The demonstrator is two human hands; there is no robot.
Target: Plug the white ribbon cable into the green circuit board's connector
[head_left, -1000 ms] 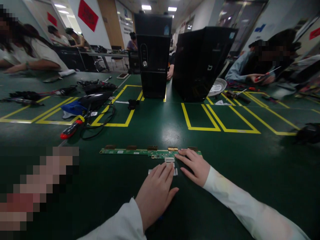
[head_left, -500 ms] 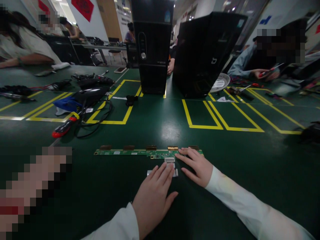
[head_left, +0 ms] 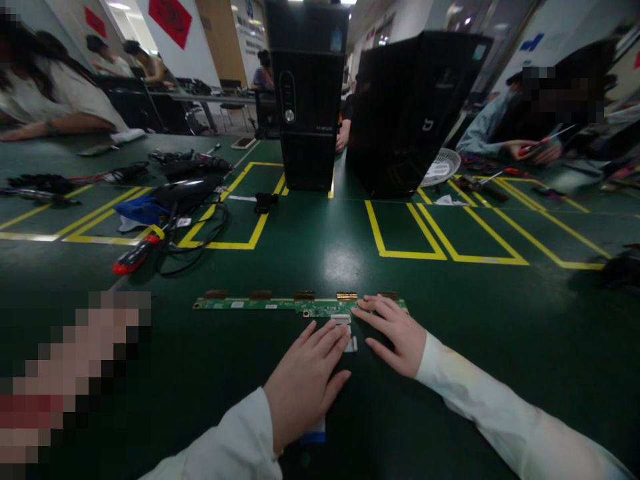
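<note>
A long, narrow green circuit board [head_left: 260, 305] lies on the dark green table, with several brown and gold tabs along its far edge. My right hand [head_left: 397, 333] rests over the board's right end, fingers spread and stretched out. Just below the white connector [head_left: 341, 319] on the board's near edge, my left hand [head_left: 310, 383] lies flat with extended fingers and thumb apart. It covers most of a white flat ribbon cable [head_left: 352, 341]. A blue-tipped cable end [head_left: 314, 437] shows beneath the wrist. Whether the cable sits in the connector is hidden by my fingertips.
Two black computer towers [head_left: 307, 120] stand at the back centre. A red-and-black screwdriver [head_left: 136, 255] and black cables [head_left: 193, 243] lie to the left. Another person's blurred arm [head_left: 75, 373] reaches in at lower left. Co-workers sit on both sides; a white basket [head_left: 443, 167] is behind.
My left hand has shifted slightly left over the cable. The blue-tipped end now shows under the wrist, and the white piece left of the fingers is covered. My right hand stays nearly still.
</note>
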